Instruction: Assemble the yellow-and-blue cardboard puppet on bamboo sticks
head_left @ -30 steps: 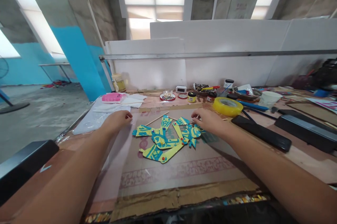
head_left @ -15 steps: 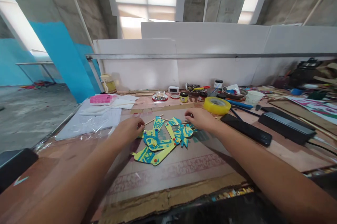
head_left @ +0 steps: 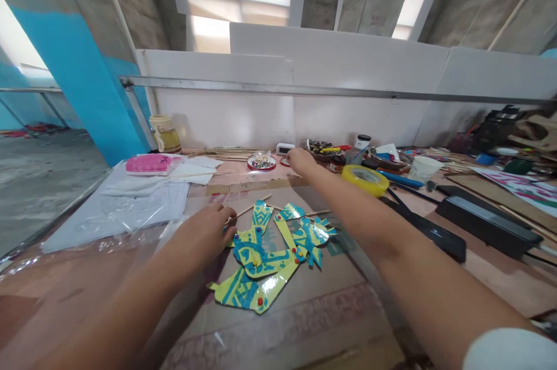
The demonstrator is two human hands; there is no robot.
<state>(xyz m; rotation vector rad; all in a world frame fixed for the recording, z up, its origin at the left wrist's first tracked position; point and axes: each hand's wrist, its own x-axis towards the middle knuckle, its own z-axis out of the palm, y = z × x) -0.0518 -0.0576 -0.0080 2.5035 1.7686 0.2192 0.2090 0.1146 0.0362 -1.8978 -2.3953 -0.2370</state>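
A yellow-and-blue painted cardboard figure (head_left: 270, 248) made of jointed pieces lies on a brown cardboard sheet (head_left: 304, 312) in front of me. My left hand (head_left: 204, 236) rests on the figure's left end, fingers curled down onto it beside a thin wooden stick (head_left: 250, 206). My right hand (head_left: 300, 160) is stretched far forward to the back of the table, next to a small red dish of shiny bits (head_left: 261, 161) and a little white box (head_left: 285, 148). The fingers of that hand are curled and I cannot see anything in them.
A yellow tape roll (head_left: 364, 178), paint jars (head_left: 362, 144), bowls and a white cup (head_left: 423, 168) crowd the back right. Black flat cases (head_left: 487, 216) lie at right. Clear plastic sheets (head_left: 117, 207) and a pink box (head_left: 150, 164) sit at left. White foam boards (head_left: 339, 86) wall the back.
My right hand left the figure and reached forward to the dishes at the back. My left hand slid right onto the figure's left end. The view moved closer to the table.
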